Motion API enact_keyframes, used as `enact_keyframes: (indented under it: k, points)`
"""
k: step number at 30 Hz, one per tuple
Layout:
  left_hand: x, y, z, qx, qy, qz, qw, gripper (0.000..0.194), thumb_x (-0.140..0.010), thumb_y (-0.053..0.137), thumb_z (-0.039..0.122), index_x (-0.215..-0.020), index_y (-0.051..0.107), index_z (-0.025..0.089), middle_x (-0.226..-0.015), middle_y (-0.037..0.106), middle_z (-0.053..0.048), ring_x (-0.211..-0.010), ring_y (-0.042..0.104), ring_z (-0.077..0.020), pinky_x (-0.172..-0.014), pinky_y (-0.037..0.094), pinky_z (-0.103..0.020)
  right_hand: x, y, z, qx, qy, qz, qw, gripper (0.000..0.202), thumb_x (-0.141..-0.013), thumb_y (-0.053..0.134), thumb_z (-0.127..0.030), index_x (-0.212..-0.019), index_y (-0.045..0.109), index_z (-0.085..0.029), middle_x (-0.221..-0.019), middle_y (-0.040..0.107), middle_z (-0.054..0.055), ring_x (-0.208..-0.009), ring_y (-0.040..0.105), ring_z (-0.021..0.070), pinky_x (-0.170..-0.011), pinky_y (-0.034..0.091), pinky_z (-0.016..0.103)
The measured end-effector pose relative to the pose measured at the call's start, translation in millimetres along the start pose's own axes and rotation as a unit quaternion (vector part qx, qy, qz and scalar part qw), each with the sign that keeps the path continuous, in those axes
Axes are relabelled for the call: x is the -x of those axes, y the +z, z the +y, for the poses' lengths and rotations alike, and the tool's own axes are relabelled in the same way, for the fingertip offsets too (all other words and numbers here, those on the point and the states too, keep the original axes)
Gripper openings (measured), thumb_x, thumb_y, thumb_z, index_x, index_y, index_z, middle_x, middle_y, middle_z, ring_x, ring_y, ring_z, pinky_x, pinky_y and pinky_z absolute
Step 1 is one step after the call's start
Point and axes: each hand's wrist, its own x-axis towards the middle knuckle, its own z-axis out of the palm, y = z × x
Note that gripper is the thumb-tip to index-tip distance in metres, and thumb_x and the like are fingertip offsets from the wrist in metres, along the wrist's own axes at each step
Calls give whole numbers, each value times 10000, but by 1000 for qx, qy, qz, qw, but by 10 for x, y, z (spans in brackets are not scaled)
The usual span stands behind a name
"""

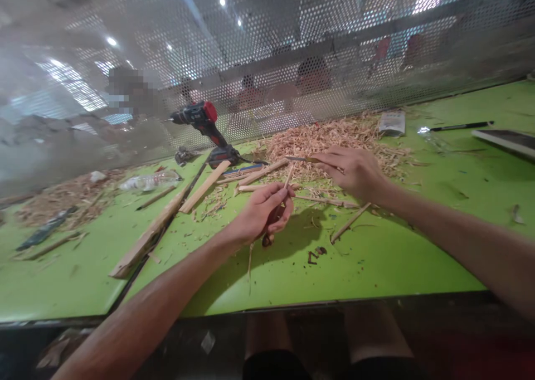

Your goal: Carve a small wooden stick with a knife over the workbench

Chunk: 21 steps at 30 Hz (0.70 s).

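My left hand [270,213] is closed around a thin wooden stick [288,176], whose pale tip points up and away from me. A dark rounded end shows beneath the same hand. To the right, my right hand [349,171] grips a slim knife [298,159], its blade pointing left just beyond the stick's tip, with a small gap between them. Behind both hands lies a heap of wood shavings [326,135]. Several thin wood pieces rest around the hands, among them a short stick [350,224] below my right hand.
A cordless drill [204,129] stands at the back left beside wooden strips. A long wooden piece [146,240] lies along the table seam, with a plastic bottle [150,180] farther left. At right are a pen [462,126] and a flat dark-topped object [507,141]. Perforated metal rises behind.
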Motion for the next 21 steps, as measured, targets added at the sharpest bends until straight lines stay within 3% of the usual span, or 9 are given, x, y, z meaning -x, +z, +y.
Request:
enact_keyframes:
  k: [4,9,14,18,21]
  points:
    - [-9,-1,18,9,10,12,1000,207,-1131,646,356,-1053,620,166,-701,654,31,-384,450,-48,-382,337,-159,-4,-9,-44,-16,-2,8,1000,365,-1194,541,-209,-1352,859,-125,-1034,860,127,-634,626,146,-468,390,267]
    - [-21,-1,14,16,13,11,1000,209,-1143,627,359,-1065,627,164,-706,653,24,-392,450,-53,-389,331,-164,22,63,-171,-36,-74,20,996,350,-1208,558,-229,-1345,856,-104,-1072,875,132,-731,720,167,-499,454,257]
    - [-21,-6,-4,16,7,8,1000,258,-1128,674,412,-1060,620,169,-715,654,26,-400,448,-57,-387,321,-169,33,79,-162,-32,-94,17,995,348,-1203,559,-197,-1355,848,-76,-1062,880,131,-656,685,140,-460,415,240]
    - [-29,-19,-18,9,8,10,1000,251,-1128,672,408,-1053,608,176,-716,653,32,-394,447,-55,-379,314,-164,34,68,-136,-1,-87,23,996,348,-1199,566,-197,-1382,850,-113,-1121,884,123,-713,705,150,-485,415,245]
    - [-32,-23,-23,4,14,12,1000,234,-1135,650,388,-1055,606,173,-714,652,34,-387,448,-50,-378,320,-162,32,76,-115,8,-80,18,997,352,-1201,562,-201,-1381,853,-120,-1090,881,113,-651,653,134,-456,373,244]
